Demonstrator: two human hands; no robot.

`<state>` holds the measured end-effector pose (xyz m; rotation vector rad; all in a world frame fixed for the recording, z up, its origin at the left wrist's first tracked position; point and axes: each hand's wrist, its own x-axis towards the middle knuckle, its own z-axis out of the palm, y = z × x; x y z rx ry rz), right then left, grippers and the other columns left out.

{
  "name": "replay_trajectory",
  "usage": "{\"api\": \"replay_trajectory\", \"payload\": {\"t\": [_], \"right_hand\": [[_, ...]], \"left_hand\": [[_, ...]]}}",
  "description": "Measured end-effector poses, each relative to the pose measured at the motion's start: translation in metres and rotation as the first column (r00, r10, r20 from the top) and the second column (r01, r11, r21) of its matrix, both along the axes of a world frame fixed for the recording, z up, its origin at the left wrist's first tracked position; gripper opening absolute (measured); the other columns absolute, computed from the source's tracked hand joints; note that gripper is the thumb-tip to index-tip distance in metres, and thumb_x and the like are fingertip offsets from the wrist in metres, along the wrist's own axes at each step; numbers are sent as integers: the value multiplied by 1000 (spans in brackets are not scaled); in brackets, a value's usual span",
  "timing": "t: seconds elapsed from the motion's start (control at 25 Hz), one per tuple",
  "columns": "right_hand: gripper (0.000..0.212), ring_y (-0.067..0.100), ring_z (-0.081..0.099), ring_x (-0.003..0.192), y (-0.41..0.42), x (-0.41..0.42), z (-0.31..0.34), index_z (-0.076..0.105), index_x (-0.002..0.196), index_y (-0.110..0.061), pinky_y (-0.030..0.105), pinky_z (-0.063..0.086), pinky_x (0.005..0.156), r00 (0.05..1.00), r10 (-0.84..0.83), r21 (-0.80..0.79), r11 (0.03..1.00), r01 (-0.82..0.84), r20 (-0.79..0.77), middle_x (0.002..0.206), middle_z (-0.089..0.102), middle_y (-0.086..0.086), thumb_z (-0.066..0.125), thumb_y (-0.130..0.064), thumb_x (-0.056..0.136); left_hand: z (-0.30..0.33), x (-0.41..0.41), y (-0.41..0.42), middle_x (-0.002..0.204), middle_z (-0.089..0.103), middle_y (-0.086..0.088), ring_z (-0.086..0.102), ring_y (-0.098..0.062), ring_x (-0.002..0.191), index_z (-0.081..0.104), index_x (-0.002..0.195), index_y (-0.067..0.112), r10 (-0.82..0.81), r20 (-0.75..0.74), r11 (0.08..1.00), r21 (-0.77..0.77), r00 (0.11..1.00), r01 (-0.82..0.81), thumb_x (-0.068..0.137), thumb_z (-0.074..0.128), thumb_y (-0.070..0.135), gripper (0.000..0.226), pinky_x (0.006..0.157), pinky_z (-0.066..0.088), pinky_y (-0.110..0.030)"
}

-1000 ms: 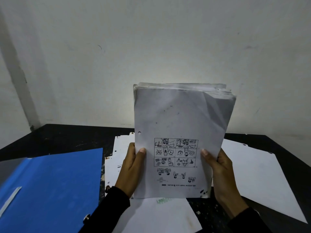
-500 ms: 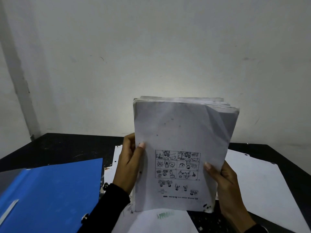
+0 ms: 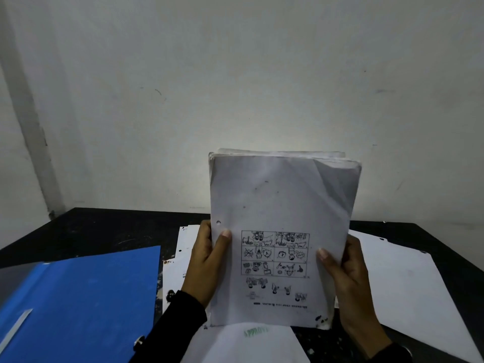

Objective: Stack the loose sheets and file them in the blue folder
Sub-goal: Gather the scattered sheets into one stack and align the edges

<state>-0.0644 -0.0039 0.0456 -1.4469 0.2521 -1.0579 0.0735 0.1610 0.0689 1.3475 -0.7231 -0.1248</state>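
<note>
Folder point(image 3: 78, 297), blue, lies open flat on black table point(image 3: 104, 226) left of the left hand | left hand point(image 3: 207, 263) grips left edge of upright sheet stack point(image 3: 280, 218), thumb on front | right hand point(image 3: 345, 273) grips right edge | loose sheet point(image 3: 408, 289) lies right of right hand, another point(image 3: 246, 344) below the stack

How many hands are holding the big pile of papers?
2. The left hand grips the left edge of the paper stack, and the right hand grips its right edge. Both thumbs lie on the front sheet.
</note>
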Motion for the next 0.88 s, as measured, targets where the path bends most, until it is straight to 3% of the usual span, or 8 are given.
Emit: {"api": "replay_trajectory", "payload": {"t": [0.12, 0.28, 0.56, 0.68, 0.88], "right_hand": [[46, 8, 71, 82, 1, -1, 6, 38, 123, -37, 19, 56, 61, 998, 27, 49, 998, -29, 49, 97, 73, -10, 53, -7, 92], [16, 10, 68, 75, 0, 2, 7, 52, 105, -19, 20, 55, 58, 999, -3, 50, 999, 1, 37, 96, 66, 1, 48, -7, 95], [16, 3, 67, 81, -6, 0, 7, 52, 104, -22, 17, 55, 64, 1000, -16, -28, 999, 16, 6, 92, 67, -11, 52, -17, 89], [18, 5, 68, 78, -6, 1, 11, 50, 103, -22, 19, 55, 61, 1000, 4, -39, 999, -3, 16, 87, 69, -16, 52, -24, 85], [18, 4, 69, 78, 1, 9, 11, 52, 103, -26, 17, 55, 59, 999, -27, -3, 1000, 27, 42, 95, 66, -6, 51, -11, 93]], "left_hand": [[-2, 2, 0, 100, 62, 1, 64, 1, 81, 49, 105, 20, 8, 8, 1000, 3, 1000, -8, 96, 45, 20, 10, 67, 51, -12], [0, 1, -3, 101, 60, 2, 62, 5, 81, 48, 103, 23, 41, 34, 999, -16, 999, -40, 96, 44, 18, 9, 68, 50, -11], [-3, 3, 2, 109, 61, 13, 62, 1, 98, 44, 111, 36, 44, 62, 999, -29, 997, -43, 94, 48, 18, 25, 76, 52, -13], [4, 7, -3, 104, 66, 17, 64, 2, 98, 39, 121, 33, 6, 19, 995, -104, 1000, -4, 94, 49, 13, 36, 79, 52, -14], [4, 5, -10, 105, 59, 8, 61, 2, 93, 44, 108, 29, 68, 75, 997, -42, 995, -65, 96, 47, 17, 18, 78, 52, -18]]}}
